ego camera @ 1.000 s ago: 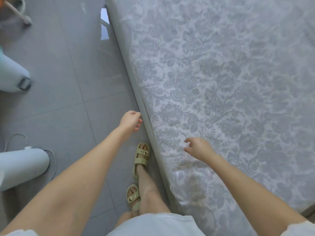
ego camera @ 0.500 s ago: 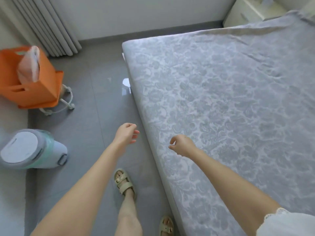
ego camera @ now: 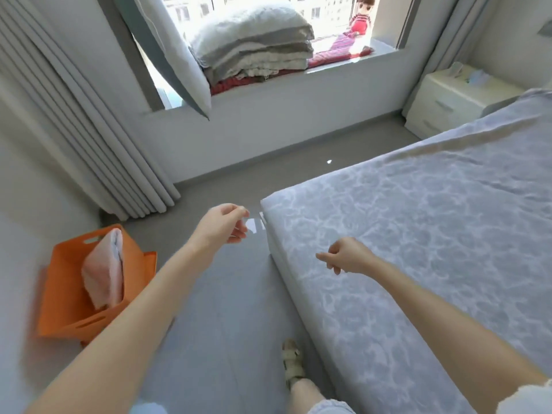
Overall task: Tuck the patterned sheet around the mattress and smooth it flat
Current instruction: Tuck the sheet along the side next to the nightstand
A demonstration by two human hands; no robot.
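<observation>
Two sets of fingers hang loosely curled with nothing in them: the left fingers point(ego camera: 239, 231) bend inward with the thumb close over them, and the right fingers point(ego camera: 324, 258) curl downward, the forefinger reaching a little further than the rest. The left hand point(ego camera: 222, 224) hovers over the grey floor point(ego camera: 224, 309), just beside the near corner of the mattress point(ego camera: 270, 231) and not touching it. The right hand point(ego camera: 346, 256) hangs over the bed close to its near long edge, above the patterned sheet point(ego camera: 433, 228); whether it brushes the cloth cannot be told. The sheet, pale grey with a floral print, covers the whole visible top of the mattress and runs over the near edge, lying mostly flat with soft creases toward the far right side. Both bare forearms stretch forward from the bottom of the view, and one foot in a pale sandal point(ego camera: 292, 363) stands on the floor beside the bed. To the left sits an orange bin point(ego camera: 59, 294) with a pink cloth point(ego camera: 104, 273) standing in it, near long grey curtains point(ego camera: 74, 115). Beyond the foot of the bed, a window sill bears a stack of folded blankets point(ego camera: 254, 46), a leaning pillow point(ego camera: 179, 55) and a doll point(ego camera: 360, 17). A white nightstand point(ego camera: 448, 100) stands at the far right.
</observation>
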